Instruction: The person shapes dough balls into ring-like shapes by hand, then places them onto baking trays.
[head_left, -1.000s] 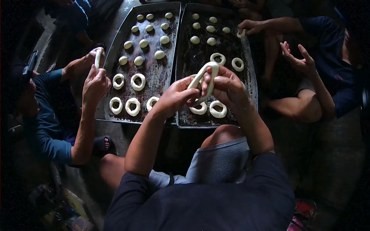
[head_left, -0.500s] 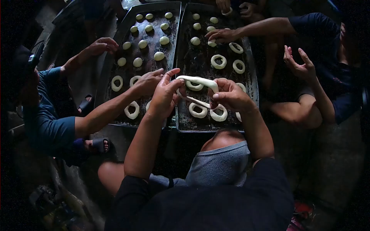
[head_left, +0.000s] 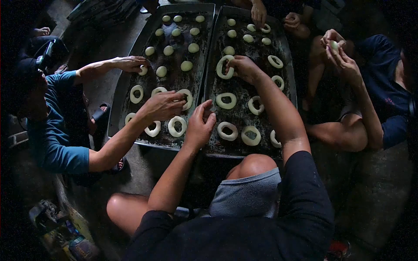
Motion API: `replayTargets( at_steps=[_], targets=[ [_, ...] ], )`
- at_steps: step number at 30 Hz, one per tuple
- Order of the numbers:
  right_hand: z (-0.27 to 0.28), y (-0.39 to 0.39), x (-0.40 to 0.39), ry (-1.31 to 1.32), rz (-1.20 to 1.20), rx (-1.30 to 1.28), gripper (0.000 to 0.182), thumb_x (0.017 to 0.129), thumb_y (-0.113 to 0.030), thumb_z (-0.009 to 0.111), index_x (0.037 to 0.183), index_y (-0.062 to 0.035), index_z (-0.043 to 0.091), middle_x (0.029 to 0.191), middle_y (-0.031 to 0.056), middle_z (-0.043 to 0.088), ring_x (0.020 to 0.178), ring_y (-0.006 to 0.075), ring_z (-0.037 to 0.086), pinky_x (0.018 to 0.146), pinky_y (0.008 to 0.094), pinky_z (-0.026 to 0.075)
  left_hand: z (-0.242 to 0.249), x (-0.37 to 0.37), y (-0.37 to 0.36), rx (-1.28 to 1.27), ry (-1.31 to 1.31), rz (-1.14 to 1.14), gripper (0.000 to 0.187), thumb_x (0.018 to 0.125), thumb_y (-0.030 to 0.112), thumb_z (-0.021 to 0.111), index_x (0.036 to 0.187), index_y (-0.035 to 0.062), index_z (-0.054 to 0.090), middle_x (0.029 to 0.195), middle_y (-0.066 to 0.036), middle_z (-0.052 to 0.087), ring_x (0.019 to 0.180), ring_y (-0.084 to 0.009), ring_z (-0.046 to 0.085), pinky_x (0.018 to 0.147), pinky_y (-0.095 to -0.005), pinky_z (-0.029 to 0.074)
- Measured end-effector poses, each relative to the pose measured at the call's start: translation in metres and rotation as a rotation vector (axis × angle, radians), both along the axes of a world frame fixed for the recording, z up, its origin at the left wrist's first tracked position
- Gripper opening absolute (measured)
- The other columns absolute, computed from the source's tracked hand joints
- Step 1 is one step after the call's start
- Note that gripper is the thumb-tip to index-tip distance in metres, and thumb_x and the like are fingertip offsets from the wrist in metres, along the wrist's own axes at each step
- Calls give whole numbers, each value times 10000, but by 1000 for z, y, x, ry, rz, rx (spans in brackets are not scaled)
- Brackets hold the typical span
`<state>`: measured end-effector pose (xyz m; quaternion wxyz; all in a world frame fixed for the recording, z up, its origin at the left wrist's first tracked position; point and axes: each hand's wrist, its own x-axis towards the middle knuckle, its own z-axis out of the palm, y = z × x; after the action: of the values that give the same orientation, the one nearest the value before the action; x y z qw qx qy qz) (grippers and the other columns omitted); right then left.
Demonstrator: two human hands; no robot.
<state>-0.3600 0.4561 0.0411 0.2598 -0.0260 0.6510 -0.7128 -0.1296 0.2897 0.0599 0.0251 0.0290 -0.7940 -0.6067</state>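
My right hand (head_left: 244,68) reaches over the right tray (head_left: 285,48) and grips the right side of a dough ring (head_left: 221,69) at the tray's left part. Below it lie other rings, among them one (head_left: 226,101) and another (head_left: 227,131) nearer the front edge. My left hand (head_left: 200,124) hovers over the inner edges of the two trays, fingers apart and holding nothing. Just left of it, on the left tray (head_left: 119,95), is a dough ring (head_left: 177,126).
A person at the left touches a dough ball (head_left: 143,70) and a ring (head_left: 187,99) on the left tray. Another at the right holds dough (head_left: 334,45) in raised hands. A third person's hand (head_left: 258,15) is over the far end. Several dough balls lie on both trays.
My right hand has moved forward to the tray with the dough ring, which was stretched between both hands. My left hand has let go. The co-worker at right now holds dough.
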Motion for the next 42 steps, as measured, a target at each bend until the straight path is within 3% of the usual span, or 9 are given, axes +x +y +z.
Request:
replayTargets(
  at_steps=[8,10,15,18,22,26,29,34,42],
  targets=[
    [-38,15,-16,-104,-90,449,223,827,-102,560,1000,25,621,916,127,621,782,183,571,666,305,459,0,4,-31,89,-57,100,386,915,91,520,1286,3,468,1225,-100,562,1049,-166,588,908,-286,452],
    [-35,15,-21,132,-192,640,302,815,-104,571,1086,23,612,909,139,627,761,188,593,675,312,482,8,5,-32,39,-36,111,376,913,73,508,1281,6,476,1222,-102,564,1038,-160,591,904,-279,451],
    [-29,-14,-65,402,-258,969,509,811,-368,567,1157,4,604,1144,209,615,982,387,615,856,450,468,3,12,-32,33,83,144,358,882,40,510,1237,-9,505,1148,-141,564,999,-189,612,804,-296,507],
    [-70,-30,-112,349,-359,1075,473,745,-349,621,1076,-13,643,1063,243,628,1039,362,594,861,455,459,17,15,-35,47,44,156,360,878,39,506,1235,-5,509,1136,-129,560,996,-179,606,773,-283,509],
    [-54,-40,-76,600,-372,613,322,696,-218,684,901,-28,526,877,144,608,802,279,602,733,404,458,18,18,-48,89,78,207,355,874,53,517,1225,4,520,1060,-129,585,931,-185,625,764,-287,510],
    [8,-29,34,661,66,258,264,734,-92,627,972,-57,517,830,30,538,754,112,518,674,289,445,22,16,-50,73,72,116,469,887,156,590,1313,25,440,1113,-149,585,979,-206,611,809,-317,505],
    [63,-22,131,550,303,61,357,743,-20,602,1081,-31,486,954,58,545,894,134,550,803,299,466,20,11,-40,176,67,-30,624,879,225,639,1381,11,338,1201,-159,558,995,-206,604,831,-317,504],
    [93,-6,180,438,307,-83,532,758,2,649,1249,16,444,1148,110,498,1102,177,511,950,305,442,45,10,-30,203,78,-191,432,856,212,663,1198,-7,515,1047,-113,602,945,-165,600,822,-304,491],
    [124,1,199,759,246,43,256,683,-13,696,914,12,589,1007,101,556,946,189,579,794,300,484,82,22,-28,23,243,-287,340,773,115,696,1059,-9,561,996,-130,592,904,-221,624,798,-327,519]
  ],
)
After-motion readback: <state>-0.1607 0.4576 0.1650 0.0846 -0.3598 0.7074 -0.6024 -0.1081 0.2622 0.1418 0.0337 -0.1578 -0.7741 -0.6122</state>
